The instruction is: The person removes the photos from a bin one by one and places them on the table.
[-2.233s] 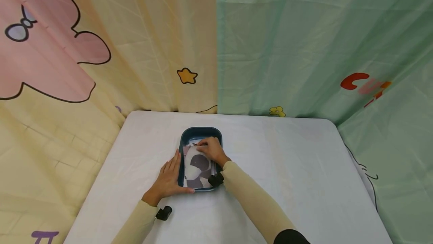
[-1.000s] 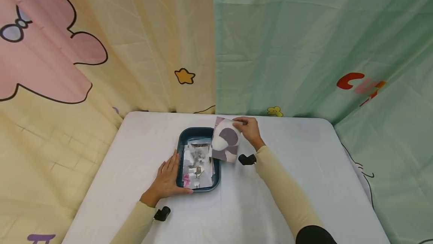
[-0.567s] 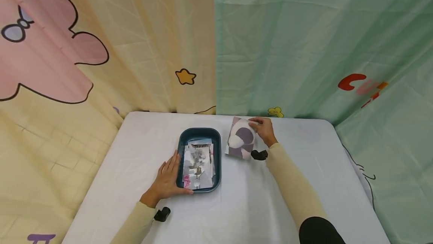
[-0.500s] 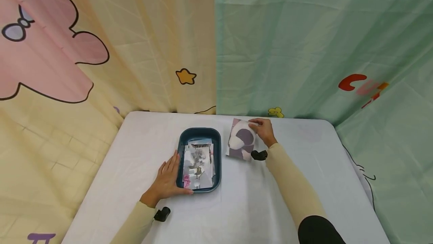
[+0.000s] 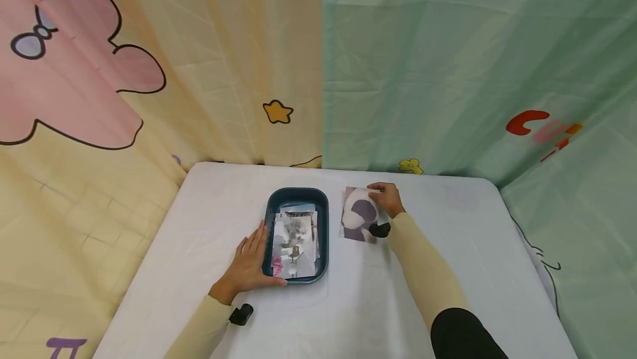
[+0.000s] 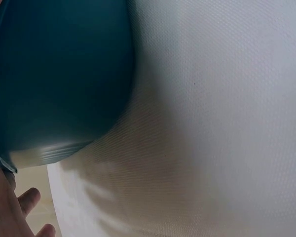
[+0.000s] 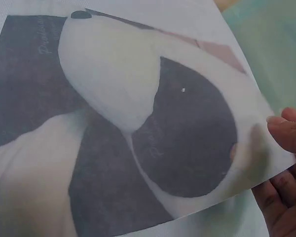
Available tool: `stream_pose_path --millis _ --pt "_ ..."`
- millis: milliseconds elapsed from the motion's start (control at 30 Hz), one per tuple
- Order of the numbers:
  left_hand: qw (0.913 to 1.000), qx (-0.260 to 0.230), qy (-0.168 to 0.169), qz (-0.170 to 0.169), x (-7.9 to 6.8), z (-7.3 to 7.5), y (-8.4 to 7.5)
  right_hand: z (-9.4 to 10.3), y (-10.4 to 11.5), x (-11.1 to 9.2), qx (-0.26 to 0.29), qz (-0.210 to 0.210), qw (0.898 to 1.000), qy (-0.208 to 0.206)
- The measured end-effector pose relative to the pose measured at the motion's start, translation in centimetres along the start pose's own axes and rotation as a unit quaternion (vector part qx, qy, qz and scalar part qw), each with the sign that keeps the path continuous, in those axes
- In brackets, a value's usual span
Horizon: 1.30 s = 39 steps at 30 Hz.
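Note:
To the right of the dark blue tray (image 5: 271, 204), my right hand (image 5: 389, 198) pinches the far right corner of a photo print (image 5: 355, 218). The print shows grey and white rounded shapes. In the right wrist view the thumb (image 7: 288, 133) is over that corner and the fingers are beneath it, and the corner looks raised. My left hand (image 5: 249, 262) rests against the tray's left side with straight fingers, its thumb along the near edge. Inside the tray lies a loose stack of photo prints (image 5: 293, 243), a grey one with a pink patch uppermost.
A white cloth covers the table (image 5: 448, 259). Curtains, yellow (image 5: 224, 71) on the left and green (image 5: 398, 71) on the right, hang behind its far edge. Each wrist carries a small black camera (image 5: 241, 315).
My right hand has lifted the grey and white photo print off the stack, carried it right and lowered it towards the table, uncovering the print below. My left hand stays at the tray.

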State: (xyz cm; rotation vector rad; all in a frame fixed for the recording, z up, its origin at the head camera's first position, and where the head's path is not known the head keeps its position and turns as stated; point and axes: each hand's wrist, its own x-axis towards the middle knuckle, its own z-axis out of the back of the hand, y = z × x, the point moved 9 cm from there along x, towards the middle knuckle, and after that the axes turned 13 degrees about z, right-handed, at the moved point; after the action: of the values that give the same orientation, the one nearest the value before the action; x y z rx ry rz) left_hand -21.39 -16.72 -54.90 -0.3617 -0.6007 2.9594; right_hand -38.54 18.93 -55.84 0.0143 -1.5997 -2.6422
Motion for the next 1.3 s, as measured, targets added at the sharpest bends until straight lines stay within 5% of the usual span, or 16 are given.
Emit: stream_pose_path --millis 300,600,867,1100,1300 --pt "0.9999 -0.006 -0.011 -0.004 -0.2 0.1 0.0 0.2 1.1 -0.6 0.023 0.002 1.0 0.0" --pt "1.0 -0.002 -0.008 -0.003 -0.2 0.0 0.0 -1.1 4.5 -2.0 0.021 0.074 0.997 0.013" --pt "1.0 0.009 0.004 0.0 0.0 -0.2 0.1 -5.2 9.9 -3.4 0.006 0.15 0.988 0.038" --pt "1.0 0.006 -0.005 -0.003 0.0 0.1 -0.1 -10.5 13.8 -5.6 -0.022 0.233 0.968 0.092" --pt "0.9999 0.008 -0.006 -0.007 0.0 0.1 -0.1 -14.3 14.7 -6.1 -0.031 0.237 0.962 0.133"
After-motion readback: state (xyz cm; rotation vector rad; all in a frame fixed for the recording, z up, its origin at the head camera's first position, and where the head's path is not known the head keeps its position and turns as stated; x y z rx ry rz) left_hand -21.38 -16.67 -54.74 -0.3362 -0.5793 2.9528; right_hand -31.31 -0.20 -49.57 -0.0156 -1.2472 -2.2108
